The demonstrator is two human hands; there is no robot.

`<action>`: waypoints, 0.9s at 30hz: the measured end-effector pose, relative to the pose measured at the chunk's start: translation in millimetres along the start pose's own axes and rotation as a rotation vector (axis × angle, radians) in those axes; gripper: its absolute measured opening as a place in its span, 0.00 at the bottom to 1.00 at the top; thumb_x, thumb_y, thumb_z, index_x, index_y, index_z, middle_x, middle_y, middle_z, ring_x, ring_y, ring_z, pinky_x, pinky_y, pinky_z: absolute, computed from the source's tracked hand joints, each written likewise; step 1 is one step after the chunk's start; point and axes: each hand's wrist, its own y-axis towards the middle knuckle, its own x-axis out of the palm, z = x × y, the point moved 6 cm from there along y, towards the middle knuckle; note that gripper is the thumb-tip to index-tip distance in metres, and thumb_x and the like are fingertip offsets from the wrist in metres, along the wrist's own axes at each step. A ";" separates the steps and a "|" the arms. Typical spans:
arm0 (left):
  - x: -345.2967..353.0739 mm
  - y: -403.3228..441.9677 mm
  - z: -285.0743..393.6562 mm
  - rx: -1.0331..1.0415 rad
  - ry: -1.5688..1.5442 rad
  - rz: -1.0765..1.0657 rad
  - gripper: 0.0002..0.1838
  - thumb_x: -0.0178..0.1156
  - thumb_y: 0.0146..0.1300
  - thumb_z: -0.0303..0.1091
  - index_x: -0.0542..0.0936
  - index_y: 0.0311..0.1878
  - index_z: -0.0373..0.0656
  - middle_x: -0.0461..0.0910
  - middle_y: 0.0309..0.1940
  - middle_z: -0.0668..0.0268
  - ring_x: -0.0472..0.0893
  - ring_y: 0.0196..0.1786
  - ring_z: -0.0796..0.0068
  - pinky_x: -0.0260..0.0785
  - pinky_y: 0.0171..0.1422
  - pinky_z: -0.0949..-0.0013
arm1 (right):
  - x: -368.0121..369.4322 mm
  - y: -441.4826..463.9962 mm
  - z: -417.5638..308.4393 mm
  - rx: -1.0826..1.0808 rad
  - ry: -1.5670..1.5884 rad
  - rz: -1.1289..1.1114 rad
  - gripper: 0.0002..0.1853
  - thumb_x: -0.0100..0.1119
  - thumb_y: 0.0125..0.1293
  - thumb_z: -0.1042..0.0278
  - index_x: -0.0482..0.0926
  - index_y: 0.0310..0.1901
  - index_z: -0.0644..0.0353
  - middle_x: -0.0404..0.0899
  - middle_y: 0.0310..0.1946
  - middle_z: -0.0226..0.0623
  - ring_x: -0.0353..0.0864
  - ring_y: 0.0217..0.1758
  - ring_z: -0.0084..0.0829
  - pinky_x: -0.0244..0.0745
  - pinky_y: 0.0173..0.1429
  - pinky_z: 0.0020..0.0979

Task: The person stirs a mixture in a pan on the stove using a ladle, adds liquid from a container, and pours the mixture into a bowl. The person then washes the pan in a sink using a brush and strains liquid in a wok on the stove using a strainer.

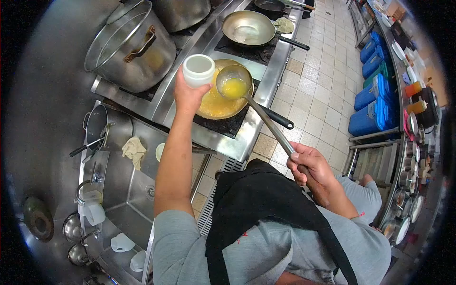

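Left hand (pixel 190 99) — grip closed around the side of the white container (pixel 198 72), thumb on its right side. Container sits up over the left part of the pan (pixel 225 62), mouth open toward you. Looks like plastic: probably light, fairly stiff, slick if wet or greasy. Hold it low on the wall, clear of the rim.

Right hand (pixel 311 165) — grip clenched on the ladle (pixel 271 125), well up its long metal handle. Ladle bowl hangs over the pan, just beside the container, carrying yellow liquid (pixel 234 88). Expect it front-heavy and rigid; a small wrist roll likely spills it. Take the handle's far end, away from the burner, as the metal may warm up.

Pan handle (pixel 279 118) is black, passing under the ladle; you have no hand on it.
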 end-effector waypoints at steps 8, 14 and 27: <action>-83.1 -26.1 -43.2 -0.125 -0.315 0.269 0.47 0.80 0.40 0.27 0.65 0.66 0.38 0.75 0.59 0.58 0.76 0.60 0.66 0.65 0.67 0.65 | -1.4 10.1 -0.2 -0.071 -0.134 0.073 0.24 0.51 0.71 0.70 0.65 0.67 0.66 0.75 0.25 0.30 0.70 0.13 0.18 0.67 0.17 0.20; -160.5 -102.0 -133.3 -0.323 -0.294 0.468 0.45 0.77 0.45 0.24 0.63 0.67 0.35 0.72 0.61 0.55 0.74 0.61 0.63 0.65 0.67 0.63 | 20.2 35.8 -1.3 -0.097 -0.109 0.074 0.25 0.52 0.70 0.69 0.64 0.66 0.68 0.74 0.25 0.32 0.68 0.11 0.18 0.62 0.13 0.19; -194.6 -200.4 -231.8 -0.489 -0.366 0.619 0.45 0.72 0.50 0.21 0.57 0.71 0.36 0.67 0.65 0.53 0.71 0.66 0.59 0.60 0.73 0.60 | 67.1 79.4 -32.4 -0.241 0.002 0.003 0.17 0.48 0.72 0.68 0.65 0.58 0.67 0.73 0.24 0.33 0.66 0.11 0.15 0.66 0.12 0.16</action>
